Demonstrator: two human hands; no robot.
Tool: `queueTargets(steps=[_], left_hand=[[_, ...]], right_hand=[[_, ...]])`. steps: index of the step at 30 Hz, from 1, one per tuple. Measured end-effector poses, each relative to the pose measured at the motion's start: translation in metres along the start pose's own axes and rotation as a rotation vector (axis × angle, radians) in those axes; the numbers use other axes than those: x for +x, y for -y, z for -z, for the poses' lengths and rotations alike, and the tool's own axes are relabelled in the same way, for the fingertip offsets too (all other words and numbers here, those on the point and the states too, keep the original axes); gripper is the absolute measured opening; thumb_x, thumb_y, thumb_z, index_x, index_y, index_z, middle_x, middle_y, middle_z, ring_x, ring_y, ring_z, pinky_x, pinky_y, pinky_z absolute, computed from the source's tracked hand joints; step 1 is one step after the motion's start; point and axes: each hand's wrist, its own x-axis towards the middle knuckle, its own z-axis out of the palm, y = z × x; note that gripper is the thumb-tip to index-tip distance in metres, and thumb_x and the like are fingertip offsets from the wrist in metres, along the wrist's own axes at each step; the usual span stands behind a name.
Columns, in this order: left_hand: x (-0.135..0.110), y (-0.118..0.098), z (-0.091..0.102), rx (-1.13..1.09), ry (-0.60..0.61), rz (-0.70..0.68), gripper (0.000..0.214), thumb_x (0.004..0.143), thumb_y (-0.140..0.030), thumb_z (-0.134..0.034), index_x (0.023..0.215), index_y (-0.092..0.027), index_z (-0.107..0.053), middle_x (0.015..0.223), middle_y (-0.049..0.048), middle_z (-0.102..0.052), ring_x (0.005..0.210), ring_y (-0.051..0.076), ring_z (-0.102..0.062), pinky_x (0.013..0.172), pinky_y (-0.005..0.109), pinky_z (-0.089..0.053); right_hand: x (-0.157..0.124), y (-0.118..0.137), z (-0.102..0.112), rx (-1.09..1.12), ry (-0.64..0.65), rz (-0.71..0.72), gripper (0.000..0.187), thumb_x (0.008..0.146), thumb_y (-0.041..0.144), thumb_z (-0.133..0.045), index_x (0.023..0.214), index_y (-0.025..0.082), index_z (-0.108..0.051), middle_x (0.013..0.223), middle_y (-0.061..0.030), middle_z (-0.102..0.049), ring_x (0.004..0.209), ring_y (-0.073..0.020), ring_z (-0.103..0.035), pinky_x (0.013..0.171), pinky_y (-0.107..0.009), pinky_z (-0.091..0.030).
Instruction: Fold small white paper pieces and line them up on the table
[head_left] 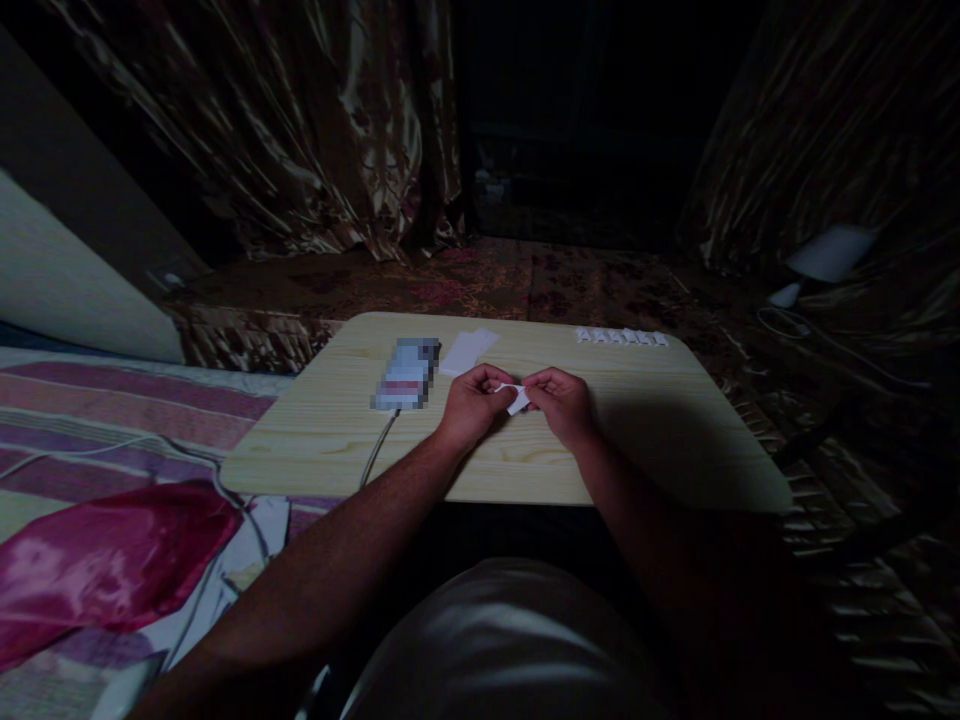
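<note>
Over the middle of a light wooden table (pixel 322 440), my left hand (pixel 477 400) and my right hand (pixel 561 400) pinch a small folded piece of white paper (pixel 516 402) between them. The fingers of both hands are closed on it, and they cover part of its edges. Just beyond my left hand lie white paper sheets (pixel 466 350), overlapping one another. At the table's far right, several small folded white paper pieces (pixel 621 337) sit side by side in a row.
Left of the sheets lies a blurred phone-like device (pixel 407 374) with a cable (pixel 379 448) running off the near edge. A pink plastic bag (pixel 120 555) rests on a striped bedspread (pixel 180 400). A white lamp (pixel 832 252) stands at the right, and patterned curtains (pixel 375 110) hang behind.
</note>
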Motion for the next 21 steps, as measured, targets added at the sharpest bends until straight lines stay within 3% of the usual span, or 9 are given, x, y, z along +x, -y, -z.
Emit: queueTargets(steps=[6,12,21], left_hand=[[-0.0018,-0.0018,-0.0013,0.043,0.002,-0.013,0.024,0.061,-0.025,-0.079,0.078,-0.015,-0.065,0.065,0.0000,-0.065,0.054,0.010,-0.055,0.053,0.022,-0.042],[-0.0045,-0.0036,-0.0034,0.094,-0.021,-0.078,0.023,0.063,-0.023,-0.076,0.082,-0.017,-0.065,0.070,-0.0010,-0.064,0.058,0.010,-0.055,0.054,0.022,-0.043],[-0.0045,-0.0028,-0.0029,0.122,-0.008,-0.114,0.029,0.062,-0.023,-0.075,0.088,-0.018,-0.063,0.069,-0.0032,-0.059,0.058,0.010,-0.052,0.053,0.022,-0.041]], right_hand=[[0.0001,0.0014,-0.0005,0.003,-0.011,-0.011,0.010,0.066,0.023,-0.066,0.074,0.018,-0.069,0.061,0.0005,-0.066,0.053,-0.0121,-0.058,0.050,-0.024,-0.046],[-0.0009,0.0053,-0.0022,0.027,0.018,-0.057,0.020,0.065,0.025,-0.069,0.084,0.018,-0.066,0.068,-0.0001,-0.068,0.057,-0.0130,-0.059,0.053,-0.025,-0.048],[-0.0015,0.0063,-0.0043,-0.015,-0.011,-0.020,0.016,0.066,0.028,-0.069,0.078,0.018,-0.065,0.063,-0.0002,-0.065,0.055,-0.0126,-0.056,0.053,-0.026,-0.045]])
